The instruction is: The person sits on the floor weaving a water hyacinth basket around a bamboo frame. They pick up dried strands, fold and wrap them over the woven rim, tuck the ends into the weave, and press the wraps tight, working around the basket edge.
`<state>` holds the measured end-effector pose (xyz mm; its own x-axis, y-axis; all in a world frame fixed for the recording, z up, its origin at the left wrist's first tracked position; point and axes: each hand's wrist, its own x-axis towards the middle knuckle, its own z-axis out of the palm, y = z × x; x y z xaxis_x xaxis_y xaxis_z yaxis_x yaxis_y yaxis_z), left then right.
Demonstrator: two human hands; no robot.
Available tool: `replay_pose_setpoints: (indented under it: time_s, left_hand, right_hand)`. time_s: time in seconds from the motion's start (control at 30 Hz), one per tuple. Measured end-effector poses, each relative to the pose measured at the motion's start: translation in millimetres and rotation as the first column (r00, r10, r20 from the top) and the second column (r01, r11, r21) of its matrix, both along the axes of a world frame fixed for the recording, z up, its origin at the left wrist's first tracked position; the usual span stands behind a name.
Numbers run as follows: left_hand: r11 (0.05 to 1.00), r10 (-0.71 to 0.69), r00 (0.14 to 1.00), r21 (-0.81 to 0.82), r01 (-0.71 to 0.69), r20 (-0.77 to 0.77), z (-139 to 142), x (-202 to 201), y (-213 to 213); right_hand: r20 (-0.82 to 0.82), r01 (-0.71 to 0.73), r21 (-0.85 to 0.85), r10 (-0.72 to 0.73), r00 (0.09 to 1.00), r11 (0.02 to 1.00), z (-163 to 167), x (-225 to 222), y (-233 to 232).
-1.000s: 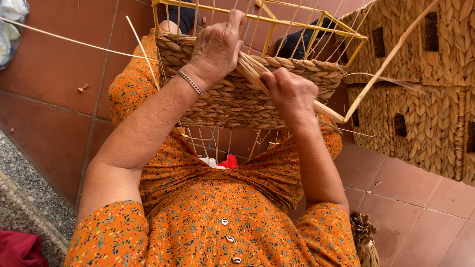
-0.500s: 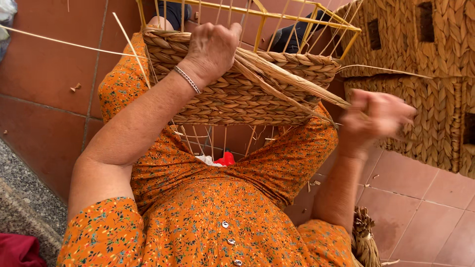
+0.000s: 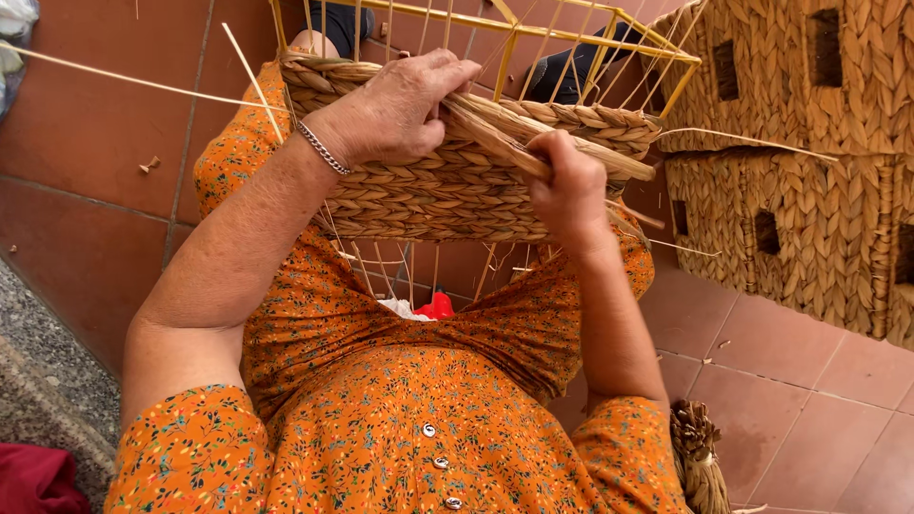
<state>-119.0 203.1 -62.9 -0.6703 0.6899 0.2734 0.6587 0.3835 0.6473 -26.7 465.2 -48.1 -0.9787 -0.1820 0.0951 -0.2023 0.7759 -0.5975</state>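
Note:
A half-woven basket (image 3: 447,195) of braided straw on a yellow wire frame (image 3: 562,36) rests on my lap, over an orange flowered dress. My left hand (image 3: 400,107), with a silver bracelet at the wrist, presses on the top woven row. My right hand (image 3: 569,181) is closed around a bundle of straw strands (image 3: 495,133) that runs across the basket's upper edge toward the right. Bare wire ribs show above and below the woven band.
Finished woven baskets (image 3: 809,162) are stacked at the right on the red tile floor (image 3: 86,143). A bundle of straw (image 3: 700,457) lies by my right side. Thin loose reeds (image 3: 114,78) stick out left. Red cloth (image 3: 33,481) sits bottom left.
My right hand had swung out to the right pulling the straw strands; it has come back against the basket, gripping them. My left hand stayed on the weave.

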Motion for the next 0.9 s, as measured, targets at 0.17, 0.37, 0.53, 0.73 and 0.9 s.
replay_pose_setpoints:
  time_s: [0.17,0.37,0.53,0.73,0.9]
  left_hand:
    - [0.985,0.07,0.979,-0.144,-0.099,-0.192,-2.2,8.5,9.4]
    - [0.987,0.054,0.919,-0.117,-0.108,-0.39,-19.9,8.4,12.6]
    - [0.991,0.097,0.911,-0.043,-0.125,-0.401,-29.8,9.1,15.7]
    - [0.977,0.197,0.958,0.122,-0.174,-0.211,-29.5,9.6,20.4]
    - [0.96,0.247,0.965,0.159,-0.231,-0.09,-17.8,12.7,23.1]
  right_hand:
    - [0.221,-0.036,-0.172,0.074,0.972,0.984,42.2,-16.1,18.1]
    - [-0.072,-0.124,0.339,0.157,0.985,0.933,61.2,-24.4,-5.7]
    - [0.046,-0.108,0.125,0.103,0.994,0.986,56.6,-26.5,-24.4]
    - [0.104,-0.096,-0.008,0.097,0.99,0.995,54.4,-37.4,-24.3]
    - [-0.513,-0.071,0.585,0.436,0.739,0.808,39.0,-45.8,-35.2]
